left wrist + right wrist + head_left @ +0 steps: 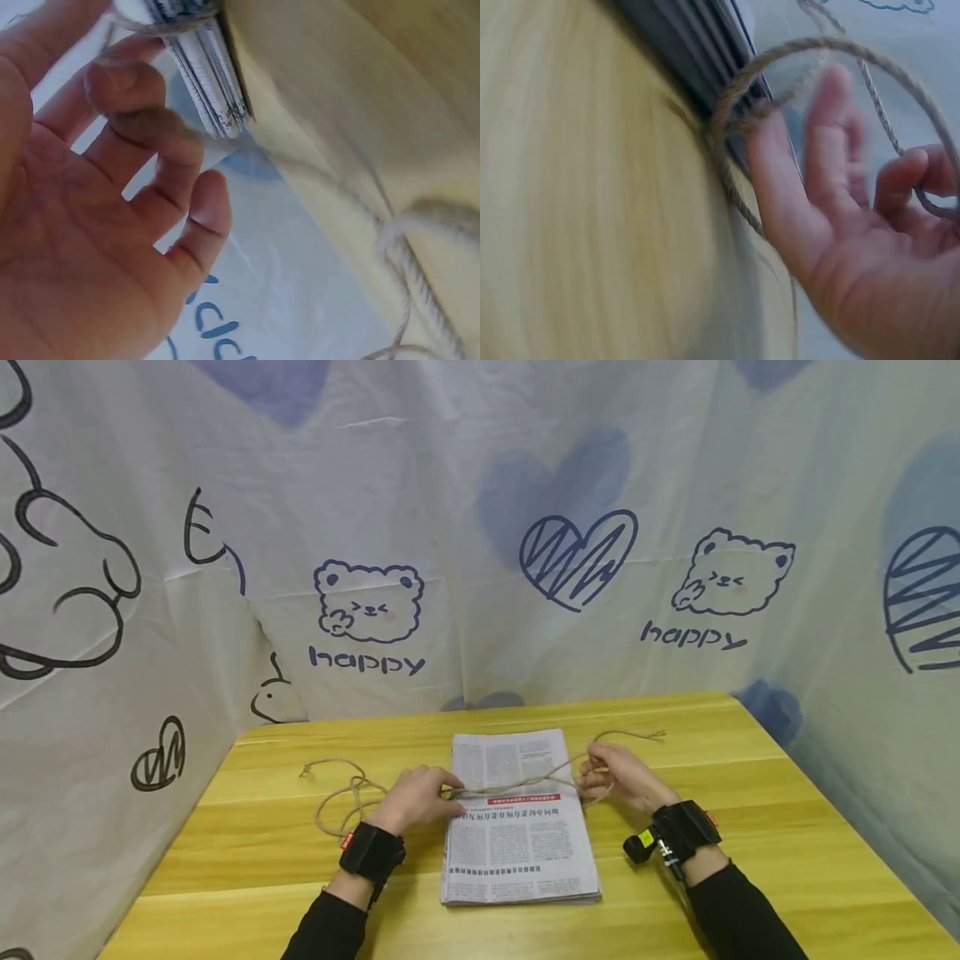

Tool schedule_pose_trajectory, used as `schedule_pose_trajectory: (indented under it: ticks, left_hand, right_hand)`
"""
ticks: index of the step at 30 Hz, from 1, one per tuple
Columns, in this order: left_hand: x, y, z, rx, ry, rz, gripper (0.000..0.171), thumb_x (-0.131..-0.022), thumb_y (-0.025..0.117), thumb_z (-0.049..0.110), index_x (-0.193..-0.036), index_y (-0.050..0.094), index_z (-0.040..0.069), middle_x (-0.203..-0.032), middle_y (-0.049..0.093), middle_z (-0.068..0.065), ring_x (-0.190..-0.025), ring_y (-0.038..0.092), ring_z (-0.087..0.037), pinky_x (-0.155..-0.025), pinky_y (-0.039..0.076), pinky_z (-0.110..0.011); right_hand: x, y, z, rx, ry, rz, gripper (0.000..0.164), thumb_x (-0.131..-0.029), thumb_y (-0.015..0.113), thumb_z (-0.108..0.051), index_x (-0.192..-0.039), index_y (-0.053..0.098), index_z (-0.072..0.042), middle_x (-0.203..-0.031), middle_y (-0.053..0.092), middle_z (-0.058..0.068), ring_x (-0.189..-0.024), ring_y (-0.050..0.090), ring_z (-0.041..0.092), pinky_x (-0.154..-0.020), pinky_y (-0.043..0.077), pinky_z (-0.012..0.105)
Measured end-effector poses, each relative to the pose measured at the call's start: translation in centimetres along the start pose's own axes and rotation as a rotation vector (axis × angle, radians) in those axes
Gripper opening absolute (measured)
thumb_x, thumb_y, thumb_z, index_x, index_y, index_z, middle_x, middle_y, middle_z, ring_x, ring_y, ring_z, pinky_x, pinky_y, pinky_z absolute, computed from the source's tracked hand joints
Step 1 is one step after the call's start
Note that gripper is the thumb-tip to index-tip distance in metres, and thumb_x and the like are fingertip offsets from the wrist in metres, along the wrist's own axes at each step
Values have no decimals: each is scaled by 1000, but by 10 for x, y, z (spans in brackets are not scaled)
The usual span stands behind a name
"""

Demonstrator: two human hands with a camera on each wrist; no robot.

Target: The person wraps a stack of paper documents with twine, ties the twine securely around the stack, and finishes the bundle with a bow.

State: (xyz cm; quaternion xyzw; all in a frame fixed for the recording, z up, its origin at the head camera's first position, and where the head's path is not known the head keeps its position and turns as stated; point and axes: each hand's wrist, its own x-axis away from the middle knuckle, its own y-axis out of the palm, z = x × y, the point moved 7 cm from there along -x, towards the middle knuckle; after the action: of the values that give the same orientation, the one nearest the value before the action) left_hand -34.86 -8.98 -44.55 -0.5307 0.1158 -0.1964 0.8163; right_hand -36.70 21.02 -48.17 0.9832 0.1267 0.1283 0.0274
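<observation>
A stack of folded newspapers lies on the table, with thin jute twine running across its upper half. At the stack's left edge is my left hand; the left wrist view shows its curled fingers holding the twine, which trails off to the right. My right hand is beside the right edge. Its lower fingers curl round a strand in the right wrist view, while thumb and forefinger stand apart near a twine loop. Part of the crossing is hidden by the left fingers.
Loose twine coils lie on the yellow wood-grain table left of the stack. Another twine end extends past the right hand. A printed white cloth hangs behind and along both sides.
</observation>
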Motion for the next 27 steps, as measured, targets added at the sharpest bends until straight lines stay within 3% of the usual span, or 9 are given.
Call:
schedule_pose_trajectory:
  ticks: [3, 6, 8, 13, 17, 21, 25, 27]
  left_hand:
    - [-1, -6, -3, 77, 51, 16, 19, -93, 68, 24, -104, 77, 12, -101, 73, -5, -85, 62, -17, -77, 47, -35]
    - [-1, -15, -10, 168, 73, 18, 20, -98, 59, 20, -95, 76, 8, -87, 70, -7, -71, 54, -14, -65, 44, -30]
    - [0, -20, -17, 203, 70, 13, 21, -99, 58, 19, -94, 75, 7, -85, 68, -10, -67, 51, -12, -62, 41, -28]
    - [3, -25, -35, 244, 35, -47, 20, -96, 62, 19, -90, 76, 7, -84, 69, -10, -59, 42, -11, -55, 34, -25]
    - [5, -24, -46, 262, 24, -103, 19, -95, 64, 20, -87, 77, 8, -83, 70, -10, -56, 36, -10, -53, 29, -24]
    - [6, -21, -52, 273, 37, -127, 19, -94, 66, 20, -87, 78, 8, -82, 70, -8, -57, 38, -9, -54, 30, -23]
    - [5, -16, -57, 281, 30, -136, 17, -94, 66, 19, -86, 77, 8, -80, 69, -6, -59, 41, -9, -55, 33, -23]
    - [4, -15, -58, 281, 11, -121, 17, -94, 65, 19, -87, 77, 9, -81, 67, -4, -61, 43, -10, -56, 34, -24]
  right_hand:
    - [1, -3, -4, 71, -33, 11, 32, -104, 41, -23, -75, 42, -9, -61, 42, -4, -49, 45, 7, -51, 41, 23]
    - [3, -11, -8, 182, -54, 32, 41, -101, 49, -28, -66, 34, -13, -54, 26, -7, -44, 25, 8, -47, 26, 24]
    - [5, -19, -9, 301, -61, 45, 43, -100, 53, -31, -66, 34, -13, -53, 22, -7, -43, 22, 8, -46, 25, 25]
    - [5, -41, -5, 561, -46, 84, 36, -97, 58, -30, -73, 46, -7, -51, 25, -7, -43, 24, 9, -45, 26, 24]
    - [8, -50, -9, 699, -78, 109, 38, -95, 61, -32, -68, 47, -10, -57, 29, -5, -50, 28, 12, -51, 28, 25]
    - [14, -61, -16, 819, -129, 150, 46, -95, 62, -33, -61, 40, -12, -59, 27, -4, -54, 28, 14, -55, 26, 27]
    - [16, -63, -12, 934, -128, 132, 46, -96, 60, -31, -57, 48, -11, -50, 34, -5, -46, 33, 12, -48, 28, 25]
    - [17, -58, -11, 1001, -133, 125, 40, -98, 58, -29, -62, 56, -11, -50, 42, -4, -44, 39, 12, -46, 32, 26]
